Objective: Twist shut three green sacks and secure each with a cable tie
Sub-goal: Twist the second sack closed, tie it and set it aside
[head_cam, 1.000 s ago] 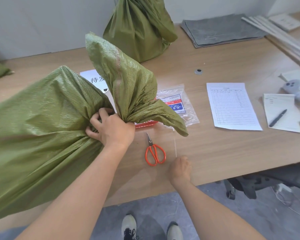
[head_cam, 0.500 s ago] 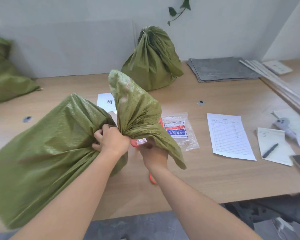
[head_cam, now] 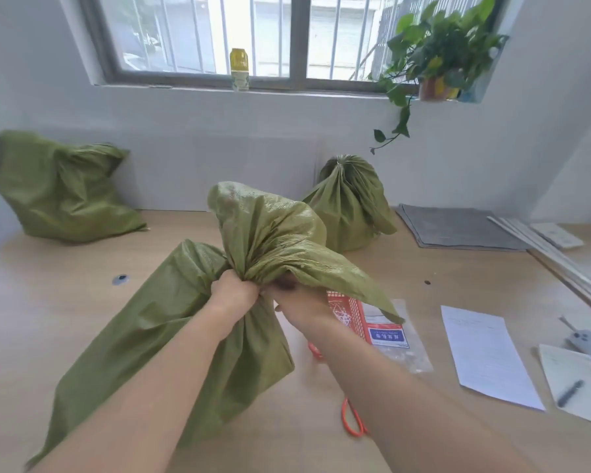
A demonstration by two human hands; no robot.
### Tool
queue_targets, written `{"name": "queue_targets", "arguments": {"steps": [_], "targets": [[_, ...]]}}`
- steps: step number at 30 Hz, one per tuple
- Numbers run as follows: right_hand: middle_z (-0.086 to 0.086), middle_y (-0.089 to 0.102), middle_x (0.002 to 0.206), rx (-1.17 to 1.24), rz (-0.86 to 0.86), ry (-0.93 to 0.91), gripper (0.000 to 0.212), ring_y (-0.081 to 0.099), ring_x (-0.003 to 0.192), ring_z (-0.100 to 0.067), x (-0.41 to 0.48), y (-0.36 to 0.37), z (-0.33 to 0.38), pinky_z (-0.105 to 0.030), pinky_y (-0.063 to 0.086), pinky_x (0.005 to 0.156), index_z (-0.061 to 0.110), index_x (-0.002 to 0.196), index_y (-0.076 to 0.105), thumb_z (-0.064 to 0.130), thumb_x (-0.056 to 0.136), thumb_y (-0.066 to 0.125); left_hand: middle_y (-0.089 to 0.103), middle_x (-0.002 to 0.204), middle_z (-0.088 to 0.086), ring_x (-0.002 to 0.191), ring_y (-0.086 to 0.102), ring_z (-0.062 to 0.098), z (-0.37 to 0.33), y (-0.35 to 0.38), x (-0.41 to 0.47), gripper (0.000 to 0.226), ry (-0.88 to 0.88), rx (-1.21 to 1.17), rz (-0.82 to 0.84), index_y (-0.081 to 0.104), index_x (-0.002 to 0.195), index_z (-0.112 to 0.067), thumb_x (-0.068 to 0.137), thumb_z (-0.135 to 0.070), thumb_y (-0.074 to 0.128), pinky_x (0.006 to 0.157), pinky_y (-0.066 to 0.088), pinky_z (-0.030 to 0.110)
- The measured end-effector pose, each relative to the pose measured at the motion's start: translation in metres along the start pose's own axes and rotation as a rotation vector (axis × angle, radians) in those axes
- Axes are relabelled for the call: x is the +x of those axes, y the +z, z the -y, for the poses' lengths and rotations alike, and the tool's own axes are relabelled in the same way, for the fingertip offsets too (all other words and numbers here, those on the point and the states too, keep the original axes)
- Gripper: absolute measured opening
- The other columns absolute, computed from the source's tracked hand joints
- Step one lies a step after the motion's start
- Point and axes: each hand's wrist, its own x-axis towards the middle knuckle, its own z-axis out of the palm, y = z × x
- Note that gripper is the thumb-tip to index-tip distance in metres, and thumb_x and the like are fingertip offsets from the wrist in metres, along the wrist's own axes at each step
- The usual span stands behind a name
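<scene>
Green sacks, three. Far right sack (head_cam: 347,206): neck cinched, apparently tied, so likely done. Far left sack (head_cam: 58,192): mouth slack, seemingly untied. Near sack (head_cam: 171,322): in progress; your left hand (head_cam: 234,293) grips its bunched neck, your right hand (head_cam: 301,303) pinches the neck just beside, hands touching. No cable tie visible there.

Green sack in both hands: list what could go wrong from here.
1. Both the left hand and right hand grip the gathered neck of the green sack, and no tie shows around it; releasing either hand may let the gather loosen.
2. Its loose flap hangs over the red basket and clear packet; pulling could drag them.
3. The orange scissors lie partly hidden under the right forearm; the arm might knock them.
</scene>
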Motion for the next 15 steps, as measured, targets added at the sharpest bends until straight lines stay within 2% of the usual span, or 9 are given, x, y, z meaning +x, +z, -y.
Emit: {"name": "queue_targets", "arguments": {"steps": [2, 3, 5, 6, 8, 10, 12, 13, 15], "targets": [[0.007, 0.070, 0.087, 0.009, -0.027, -0.076, 0.022, 0.065, 0.084, -0.012, 0.006, 0.020, 0.019, -0.031, 0.052, 0.087, 0.023, 0.085, 0.069, 0.045, 0.086, 0.071, 0.070, 0.120, 0.003, 0.107, 0.066, 0.026, -0.016, -0.031, -0.011, 0.056, 0.028, -0.124, 0.034, 0.066, 0.126, -0.024, 0.076, -0.049, 0.070, 0.101, 0.055, 0.043], [0.006, 0.068, 0.085, -0.003, -0.031, -0.096, 0.021, 0.063, 0.081, -0.013, 0.009, 0.026, 0.028, -0.028, 0.048, 0.081, 0.021, 0.085, 0.067, 0.042, 0.089, 0.068, 0.072, 0.113, 0.000, 0.103, 0.068, 0.023, -0.025, -0.043, -0.019, 0.044, 0.048, -0.195, 0.067, 0.067, 0.122, -0.023, 0.083, -0.042, 0.074, 0.099, 0.055, 0.041], [0.000, 0.070, 0.092, -0.061, -0.019, -0.088, 0.026, 0.065, 0.085, -0.019, 0.016, 0.036, 0.043, -0.026, 0.045, 0.073, 0.018, 0.091, 0.068, 0.041, 0.097, 0.058, 0.071, 0.097, -0.005, 0.091, 0.068, 0.016, -0.035, -0.061, -0.022, 0.011, 0.071, -0.353, 0.156, 0.067, 0.103, -0.025, 0.094, -0.025, 0.073, 0.090, 0.056, 0.036], [-0.002, 0.070, 0.095, -0.117, -0.017, -0.079, 0.028, 0.065, 0.087, -0.020, 0.021, 0.041, 0.049, -0.026, 0.046, 0.069, 0.017, 0.092, 0.068, 0.041, 0.101, 0.055, 0.071, 0.093, -0.006, 0.088, 0.067, 0.014, -0.036, -0.069, -0.018, 0.007, 0.068, -0.402, 0.180, 0.065, 0.097, -0.027, 0.097, -0.023, 0.070, 0.087, 0.055, 0.035], [-0.003, 0.071, 0.098, -0.171, -0.049, -0.107, 0.026, 0.065, 0.090, -0.020, 0.030, 0.051, 0.062, -0.022, 0.047, 0.068, 0.016, 0.093, 0.070, 0.035, 0.103, 0.055, 0.073, 0.093, -0.004, 0.088, 0.069, 0.015, -0.037, -0.082, -0.008, 0.006, 0.081, -0.462, 0.209, 0.066, 0.095, -0.025, 0.099, -0.019, 0.067, 0.082, 0.056, 0.032], [-0.002, 0.076, 0.102, -0.196, -0.110, -0.191, 0.018, 0.068, 0.096, -0.020, 0.040, 0.064, 0.070, -0.027, 0.051, 0.080, 0.015, 0.098, 0.077, 0.025, 0.100, 0.062, 0.078, 0.100, 0.005, 0.094, 0.073, 0.020, -0.038, -0.094, 0.001, 0.007, 0.091, -0.494, 0.252, 0.071, 0.102, -0.019, 0.099, -0.017, 0.065, 0.081, 0.058, 0.032], [0.004, 0.079, 0.101, -0.227, -0.124, -0.253, 0.018, 0.070, 0.097, -0.014, 0.044, 0.072, 0.076, -0.027, 0.051, 0.091, 0.022, 0.103, 0.081, 0.018, 0.096, 0.064, 0.078, 0.108, 0.012, 0.099, 0.074, 0.026, -0.037, -0.099, 0.010, 0.018, 0.068, -0.531, 0.299, 0.072, 0.114, -0.008, 0.100, -0.014, 0.063, 0.082, 0.061, 0.036], [0.009, 0.079, 0.098, -0.221, -0.117, -0.262, 0.022, 0.070, 0.093, -0.008, 0.044, 0.073, 0.079, -0.024, 0.051, 0.090, 0.026, 0.104, 0.081, 0.016, 0.095, 0.063, 0.078, 0.105, 0.014, 0.097, 0.073, 0.028, -0.036, -0.101, 0.013, 0.022, 0.062, -0.562, 0.318, 0.071, 0.117, -0.003, 0.100, -0.012, 0.062, 0.080, 0.061, 0.035], [0.021, 0.074, 0.081, -0.148, -0.077, -0.266, 0.033, 0.064, 0.077, 0.004, 0.047, 0.072, 0.080, -0.016, 0.050, 0.080, 0.034, 0.094, 0.081, 0.009, 0.095, 0.059, 0.076, 0.101, 0.016, 0.096, 0.070, 0.030, -0.038, -0.104, 0.018, 0.026, 0.043, -0.623, 0.354, 0.071, 0.120, 0.001, 0.100, -0.013, 0.061, 0.078, 0.060, 0.035]]}}
